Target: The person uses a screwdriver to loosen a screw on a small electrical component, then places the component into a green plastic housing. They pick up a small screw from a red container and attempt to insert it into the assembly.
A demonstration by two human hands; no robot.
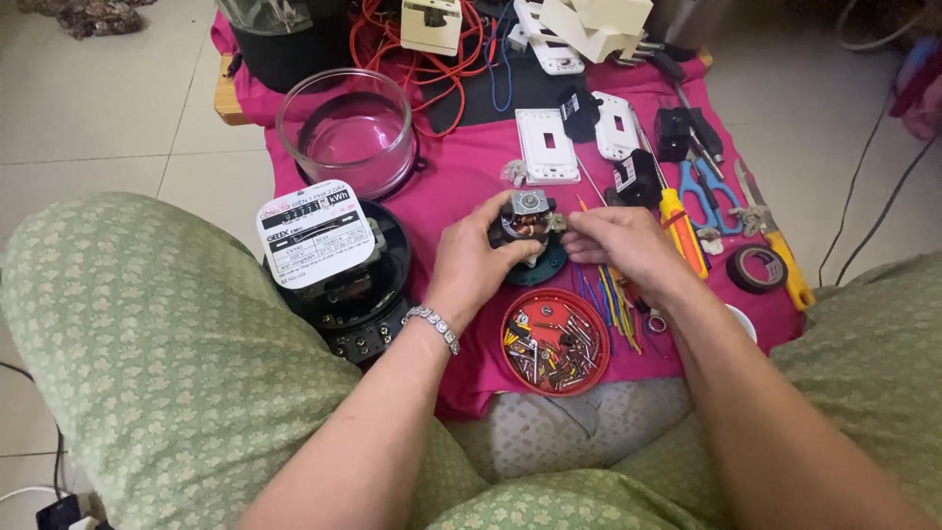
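Observation:
A small electric motor (529, 218) with copper windings and a grey metal top sits over a dark round base on the magenta cloth (461, 172). My left hand (478, 263), a beaded bracelet on its wrist, grips the motor's left side. My right hand (620, 245) pinches its right side with thumb and fingers. Just below the hands lies a red round lid (554, 341) full of several screws and small metal parts.
An opened black electricity meter (339, 265) sits left, a clear glass cover (345, 130) behind it. White switch plates (547, 145), blue scissors (706, 193), a yellow-handled screwdriver (682, 228), a tape roll (757, 267), coloured wires (610, 294) and tangled red cable (422, 59) lie about.

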